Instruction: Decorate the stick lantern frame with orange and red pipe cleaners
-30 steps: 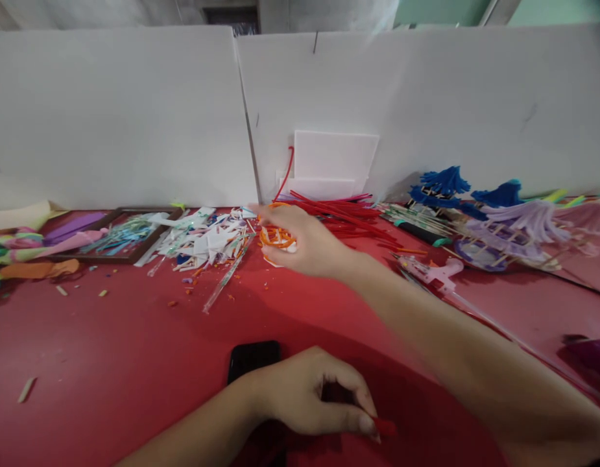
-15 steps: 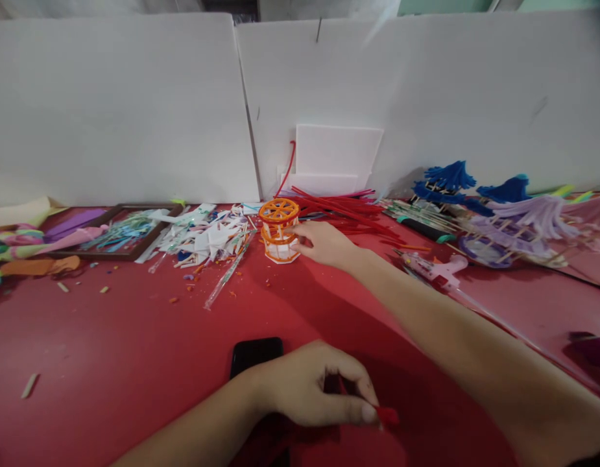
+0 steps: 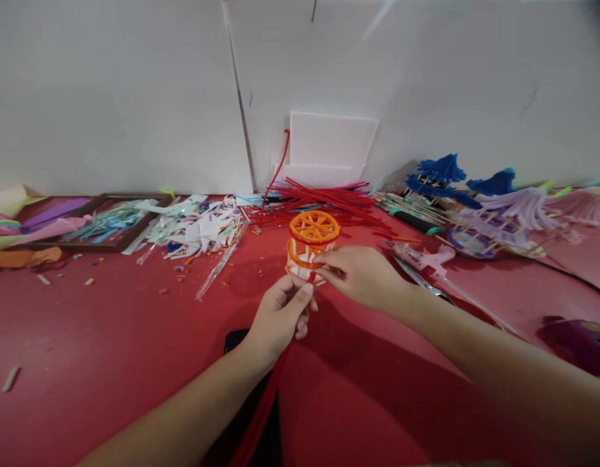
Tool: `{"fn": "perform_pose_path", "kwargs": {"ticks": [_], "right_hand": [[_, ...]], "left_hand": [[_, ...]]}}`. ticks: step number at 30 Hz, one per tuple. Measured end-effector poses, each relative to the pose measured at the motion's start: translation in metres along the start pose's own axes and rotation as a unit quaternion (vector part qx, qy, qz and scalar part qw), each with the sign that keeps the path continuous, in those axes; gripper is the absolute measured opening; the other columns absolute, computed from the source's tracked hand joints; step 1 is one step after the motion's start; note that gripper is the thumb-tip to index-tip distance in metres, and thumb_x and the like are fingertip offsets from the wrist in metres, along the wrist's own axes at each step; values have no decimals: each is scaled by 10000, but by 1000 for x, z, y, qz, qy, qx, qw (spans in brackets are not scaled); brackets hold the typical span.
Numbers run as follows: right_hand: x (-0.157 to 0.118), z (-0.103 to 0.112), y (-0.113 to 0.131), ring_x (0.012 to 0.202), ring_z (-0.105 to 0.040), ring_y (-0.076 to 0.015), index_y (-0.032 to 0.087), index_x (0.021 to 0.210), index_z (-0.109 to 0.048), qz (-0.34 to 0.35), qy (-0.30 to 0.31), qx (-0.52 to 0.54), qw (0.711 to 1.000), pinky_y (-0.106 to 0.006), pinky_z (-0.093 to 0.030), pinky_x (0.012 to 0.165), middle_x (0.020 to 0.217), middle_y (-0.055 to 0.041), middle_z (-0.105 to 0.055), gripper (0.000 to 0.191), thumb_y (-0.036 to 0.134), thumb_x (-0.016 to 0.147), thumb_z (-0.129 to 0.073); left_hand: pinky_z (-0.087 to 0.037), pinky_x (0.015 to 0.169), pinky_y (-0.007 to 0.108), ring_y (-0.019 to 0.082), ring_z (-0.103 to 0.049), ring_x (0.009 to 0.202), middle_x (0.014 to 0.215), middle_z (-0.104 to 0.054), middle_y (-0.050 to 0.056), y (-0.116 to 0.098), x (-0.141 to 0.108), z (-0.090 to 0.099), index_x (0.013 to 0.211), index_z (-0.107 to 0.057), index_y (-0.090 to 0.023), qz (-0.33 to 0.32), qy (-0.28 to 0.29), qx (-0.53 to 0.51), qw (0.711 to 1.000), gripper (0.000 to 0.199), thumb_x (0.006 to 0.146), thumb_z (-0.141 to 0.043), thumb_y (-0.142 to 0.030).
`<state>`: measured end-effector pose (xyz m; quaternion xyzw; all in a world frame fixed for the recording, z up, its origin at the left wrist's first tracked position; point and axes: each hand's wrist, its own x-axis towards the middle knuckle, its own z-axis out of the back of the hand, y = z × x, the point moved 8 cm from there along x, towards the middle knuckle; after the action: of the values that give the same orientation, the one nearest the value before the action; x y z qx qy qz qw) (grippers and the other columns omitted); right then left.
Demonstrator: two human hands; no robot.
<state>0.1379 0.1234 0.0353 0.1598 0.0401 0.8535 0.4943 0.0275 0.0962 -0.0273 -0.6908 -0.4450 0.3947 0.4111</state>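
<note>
Nearest the camera, a red pipe cleaner runs up from the bottom edge, across a black phone lying flat on the red table, into the left hand. That hand is curled closed around the pipe cleaner's upper end, fingertips pressed against the base of a small orange-and-white lantern frame.

The right hand grips the lantern frame from its right side, thumb and fingers pinched on the lower ring, holding it upright just above the table. A second ago the lantern frame stood farther back, beside the paper scraps, with only the right hand on it, and the left hand rested near the phone pinching the pipe cleaner's tip. Now the frame has been brought forward and both hands meet at it, which suggests the red piece is about to be joined to its base.

Left of the lantern frame lies a heap of white paper scraps; behind it, a bundle of red pipe cleaners. To its right sits a pink glue gun, and beyond that blue tassels against the white partition.
</note>
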Motion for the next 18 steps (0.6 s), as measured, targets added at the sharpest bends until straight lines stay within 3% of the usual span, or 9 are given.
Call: {"fn": "perform_pose_path", "kwargs": {"ticks": [4, 7, 9, 13, 15, 16, 18], "right_hand": [[-22, 0, 11, 827, -674, -186, 186, 963, -682, -1, -21, 62, 998, -271, -474, 722, 926, -64, -737, 188, 176, 872, -517], [-36, 6, 23, 810, -668, -151, 177, 958, -653, 53, -92, 143, 984, -245, -483, 720, 906, -56, -733, 178, 160, 882, -493], [-44, 17, 33, 733, -651, -124, 178, 933, -641, 99, -139, 184, 968, -223, -482, 674, 846, -41, -726, 177, 135, 863, -484], [-35, 53, 53, 574, -568, -93, 215, 842, -638, 131, -156, 234, 951, -203, -471, 592, 666, 13, -648, 174, 152, 841, -476], [-16, 81, 57, 669, -609, -109, 222, 818, -654, 103, -194, 226, 949, -230, -496, 676, 739, -1, -666, 198, 222, 869, -463], [-2, 93, 56, 761, -635, -122, 216, 893, -669, 79, -212, 215, 950, -258, -502, 751, 820, -12, -682, 242, 235, 888, -428], [31, 97, 62, 1089, -603, -198, 216, 1103, -655, 89, -142, 176, 970, -396, -445, 954, 1098, -32, -662, 303, 306, 893, -456]], "left_hand": [[-334, 335, 135, 15, -388, 350, 593, -574, -64, -14, -1, 7, 714, -516, -170, -58, -40, -1, 998, 319, 725, -718, -416], [-373, 360, 153, 33, -420, 379, 594, -576, -62, -20, -2, 12, 721, -524, -174, -84, -60, 10, 995, 275, 741, -703, -381], [-399, 392, 162, 44, -450, 410, 590, -574, -59, -22, -3, 16, 720, -528, -173, -91, -76, 13, 993, 252, 747, -693, -361], [-418, 434, 180, 50, -445, 430, 570, -535, -65, -23, -7, 27, 716, -525, -173, -91, -136, -9, 986, 206, 758, -664, -319], [-415, 431, 186, 48, -424, 419, 560, -513, -69, -22, -9, 30, 720, -532, -170, -86, -157, -22, 984, 193, 750, -666, -306], [-412, 427, 187, 46, -416, 415, 561, -510, -69, -22, -9, 30, 722, -536, -168, -83, -161, -26, 983, 195, 742, -672, -306], [-408, 419, 187, 43, -409, 411, 570, -514, -68, -21, -8, 30, 727, -536, -166, -81, -160, -30, 983, 210, 725, -687, -312]]}}
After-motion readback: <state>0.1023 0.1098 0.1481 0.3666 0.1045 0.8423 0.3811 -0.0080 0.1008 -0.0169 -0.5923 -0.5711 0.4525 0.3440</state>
